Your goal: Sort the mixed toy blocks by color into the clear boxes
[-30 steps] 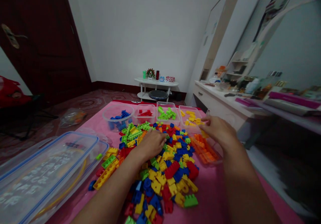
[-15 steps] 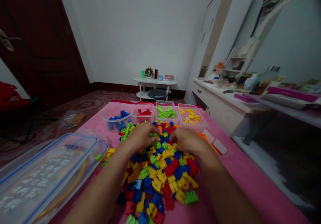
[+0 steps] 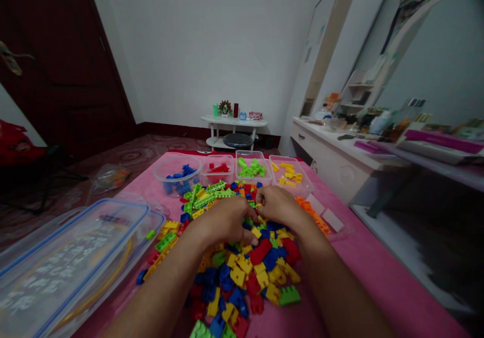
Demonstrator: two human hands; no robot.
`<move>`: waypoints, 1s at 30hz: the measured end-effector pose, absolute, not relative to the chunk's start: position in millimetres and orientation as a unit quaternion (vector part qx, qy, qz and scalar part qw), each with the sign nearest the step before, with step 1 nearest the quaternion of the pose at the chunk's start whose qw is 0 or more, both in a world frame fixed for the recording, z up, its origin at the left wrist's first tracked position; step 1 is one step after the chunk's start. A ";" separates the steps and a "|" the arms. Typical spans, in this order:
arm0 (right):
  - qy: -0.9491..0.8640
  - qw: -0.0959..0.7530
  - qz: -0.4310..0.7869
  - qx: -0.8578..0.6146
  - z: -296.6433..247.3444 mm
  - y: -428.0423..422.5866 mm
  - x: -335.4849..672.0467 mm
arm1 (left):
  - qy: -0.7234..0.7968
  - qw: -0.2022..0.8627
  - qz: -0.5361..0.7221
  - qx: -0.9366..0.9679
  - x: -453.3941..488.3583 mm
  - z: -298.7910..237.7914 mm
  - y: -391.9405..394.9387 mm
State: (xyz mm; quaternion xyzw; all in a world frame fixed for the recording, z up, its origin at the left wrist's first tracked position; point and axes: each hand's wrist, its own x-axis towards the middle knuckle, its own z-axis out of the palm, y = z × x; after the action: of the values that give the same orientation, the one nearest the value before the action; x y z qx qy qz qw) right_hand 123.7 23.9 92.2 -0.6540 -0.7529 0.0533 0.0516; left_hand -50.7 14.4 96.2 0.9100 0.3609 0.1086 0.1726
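- so both hands are down in a big heap of plastic building blocks (image 3: 242, 272), which fills the lower middle of the frame: red, yellow, blue, green, some orange
- left hand (image 3: 227, 219), centre of frame: fingers bent down, thumb (image 3: 249, 238) standing apart from them with a gap between, tip right by the blocks. looks loosely spread; can't see under the palm
- right hand (image 3: 278, 204), just right of centre: fingers curled in tight at the far part of the heap, a small yellow block (image 3: 259, 205) by the tips. can't tell if it's actually pinched or just touched
- behind the heap, left to right: round tub (image 3: 162, 169) of blue pieces, then rectangular tubs with red (image 3: 217, 178), green (image 3: 253, 181) and yellow (image 3: 290, 189) ones
- orange pieces (image 3: 316, 218) right of the right hand, two pale squares (image 3: 333, 220) beside them
- clear blue-edged lid (image 3: 56, 257) at lower left
- all on a pink cloth (image 3: 363, 272)
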 end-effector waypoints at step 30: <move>-0.785 0.293 0.184 -0.513 97.1 28.4 142.9 | 0.407 0.409 0.408 0.708 -39.8 61.2 50.5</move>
State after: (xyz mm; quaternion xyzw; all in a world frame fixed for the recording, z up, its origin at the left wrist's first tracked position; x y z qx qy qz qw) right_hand 142.9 28.4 97.1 -0.5135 -0.7855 0.1838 0.2926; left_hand -39.8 50.5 61.2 0.7079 0.4067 0.4078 0.4089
